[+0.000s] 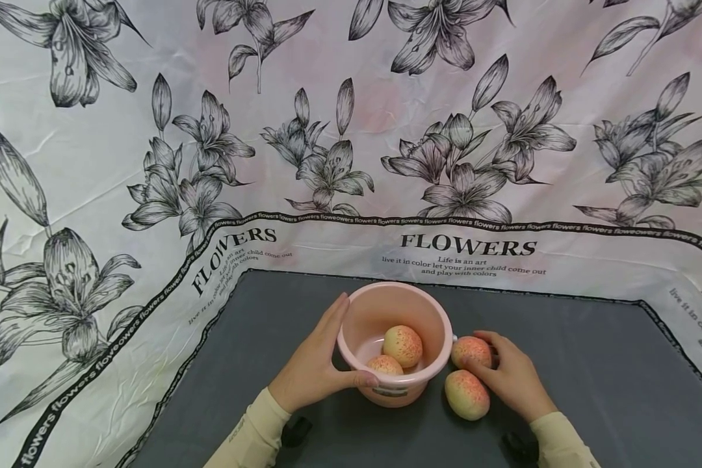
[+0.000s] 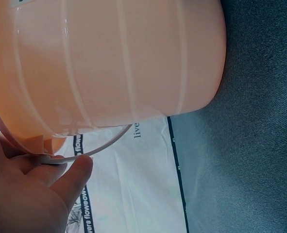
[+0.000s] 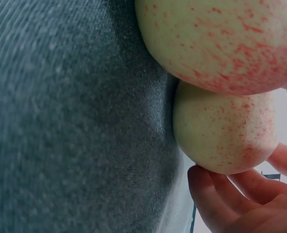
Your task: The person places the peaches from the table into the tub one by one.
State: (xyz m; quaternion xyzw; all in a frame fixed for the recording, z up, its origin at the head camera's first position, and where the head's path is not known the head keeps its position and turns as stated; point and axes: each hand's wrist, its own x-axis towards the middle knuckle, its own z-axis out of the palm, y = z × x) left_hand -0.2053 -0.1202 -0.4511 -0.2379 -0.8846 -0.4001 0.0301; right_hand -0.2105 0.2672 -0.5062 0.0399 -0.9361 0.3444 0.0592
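Note:
My left hand [image 1: 314, 374] grips the rim of a pink plastic bucket [image 1: 386, 309], thumb across the near side and fingers along the left side. Inside the bucket lie two yellow peaches with red speckles, one peach [image 1: 403, 346] showing whole and a nearer peach [image 1: 385, 365] partly behind the rim. Just right of the bucket, my right hand [image 1: 517, 377] holds a peach [image 1: 469, 350] between thumb and fingers. Another peach [image 1: 467, 396] lies on the table directly in front of it. In the left wrist view, fingers touch the bucket's pale handle [image 2: 104, 145].
Dark grey cloth [image 1: 228, 416] covers the table under everything. A white flower-printed sheet [image 1: 339, 247] borders the cloth and rises behind it. Near the wrists sit a dark object [image 1: 296, 431] on the left and another dark object [image 1: 519, 447] on the right.

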